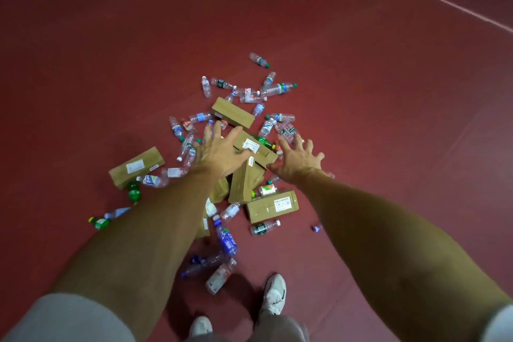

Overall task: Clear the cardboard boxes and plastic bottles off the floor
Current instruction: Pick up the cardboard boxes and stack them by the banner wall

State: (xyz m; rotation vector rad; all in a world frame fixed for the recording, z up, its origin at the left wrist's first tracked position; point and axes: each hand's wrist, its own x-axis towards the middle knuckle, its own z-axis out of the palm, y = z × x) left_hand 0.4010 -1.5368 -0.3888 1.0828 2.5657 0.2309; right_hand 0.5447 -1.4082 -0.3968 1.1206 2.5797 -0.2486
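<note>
Your left hand (222, 154) and right hand (298, 161) reach out, fingers spread wide and holding nothing, over a heap of boxes (254, 147) and bottles (227, 240) on the red floor (388, 119). The boxes lean loosely together, so lifting one may topple others. The round bottles could roll away or slip under your shoes (274, 294). The boxes are long, matte brown cardboard. The bottles are clear, crinkled plastic.

There are six or seven cardboard boxes (232, 112), roughly thirty plastic bottles (279, 88), three of them green, and two white shoes (274, 294).
</note>
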